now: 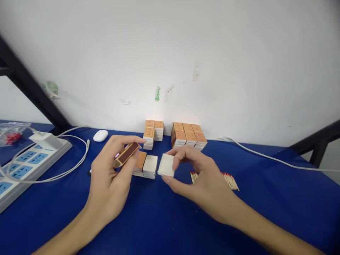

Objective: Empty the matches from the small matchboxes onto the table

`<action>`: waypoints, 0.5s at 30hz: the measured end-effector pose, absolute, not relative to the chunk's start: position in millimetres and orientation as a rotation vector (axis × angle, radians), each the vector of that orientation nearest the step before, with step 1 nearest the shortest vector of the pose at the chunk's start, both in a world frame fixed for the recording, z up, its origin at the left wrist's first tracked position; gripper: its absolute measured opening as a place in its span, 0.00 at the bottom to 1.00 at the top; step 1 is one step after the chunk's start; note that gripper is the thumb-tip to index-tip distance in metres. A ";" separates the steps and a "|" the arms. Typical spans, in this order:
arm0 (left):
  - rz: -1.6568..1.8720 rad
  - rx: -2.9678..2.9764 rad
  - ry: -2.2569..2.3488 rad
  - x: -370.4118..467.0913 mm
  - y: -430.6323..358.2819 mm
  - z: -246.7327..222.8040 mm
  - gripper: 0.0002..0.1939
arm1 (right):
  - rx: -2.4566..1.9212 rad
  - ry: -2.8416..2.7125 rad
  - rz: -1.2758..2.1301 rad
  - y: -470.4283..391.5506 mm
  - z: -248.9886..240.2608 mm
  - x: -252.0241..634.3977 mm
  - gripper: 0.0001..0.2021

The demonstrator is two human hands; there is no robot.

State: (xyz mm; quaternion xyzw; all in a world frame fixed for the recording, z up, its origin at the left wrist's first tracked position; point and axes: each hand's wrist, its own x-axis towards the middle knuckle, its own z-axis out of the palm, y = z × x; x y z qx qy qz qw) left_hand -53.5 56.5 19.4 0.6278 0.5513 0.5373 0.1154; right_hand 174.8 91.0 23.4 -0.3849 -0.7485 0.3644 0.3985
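Note:
Between the thumb and fingers of my left hand point(111, 177) is a matchbox sleeve point(128, 154), its dark brown striking side facing up toward me. My right hand point(202, 177) pinches a white matchbox tray point(166, 164) by its edges, just right of a stack of white trays point(150, 165). Beside that stack, partly behind my left fingers, lie orange-brown sleeves point(140, 161). A row of red-tipped matches point(230, 180) rests on the blue table, partly covered by my right hand.
Stacked matchboxes stand near the wall in a smaller group point(149, 134) and a larger block point(188, 135). At left are a power strip point(29, 159), a white cable point(79, 161) and a white earbud case point(100, 135). Another cable point(255, 153) runs along the right.

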 end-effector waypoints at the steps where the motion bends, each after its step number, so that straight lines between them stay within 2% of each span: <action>1: 1.546 1.881 1.620 -56.2 60.2 18.3 0.11 | -0.969 -1.905 0.886 93.5 21.8 167.5 0.10; 5: 1.436 2.055 1.667 -63.4 72.3 15.1 0.08 | -0.949 -1.909 0.823 99.4 12.6 145.8 0.12; 15: 1.105 2.494 1.612 -83.9 95.3 -5.3 0.16 | -0.960 -1.887 0.905 106.1 -6.3 138.6 0.21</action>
